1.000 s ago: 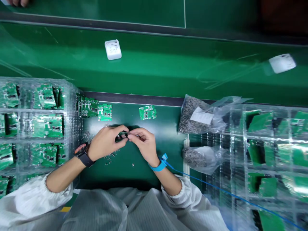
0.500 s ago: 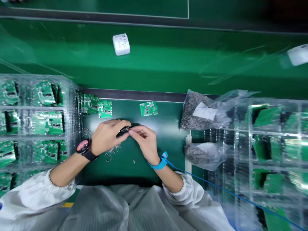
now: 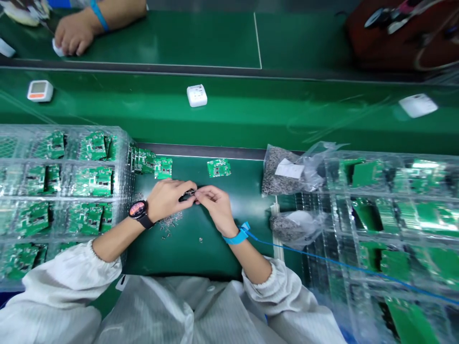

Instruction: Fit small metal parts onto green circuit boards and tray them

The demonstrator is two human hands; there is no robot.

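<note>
My left hand [image 3: 169,198], with a black watch on its wrist, is closed around a small dark piece [image 3: 186,195] with a pale, shiny edge. Most of that piece is hidden by the fingers, so its kind is unclear. My right hand [image 3: 217,208], wearing a blue wrist strap, pinches at the piece's right end; what lies between those fingertips is too small to make out. Beyond the hands are a green circuit board [image 3: 219,167] and another circuit board [image 3: 163,167]. Small metal parts [image 3: 171,220] lie scattered beside my left wrist, and a single metal part [image 3: 201,240] lies nearer me.
Stacked clear trays [image 3: 120,191] of circuit boards stand at left, more clear trays [image 3: 332,210] at right. A large bag [image 3: 279,165] and a smaller bag [image 3: 287,229] hold small parts. White devices [image 3: 197,96] sit on the far strip. A co-worker's hand [image 3: 75,33] is at top left.
The camera view has tilted upward and shifted left, bringing a co-worker's hand and another white device into sight. Both my hands stay together at the dark piece, with little finger movement.
</note>
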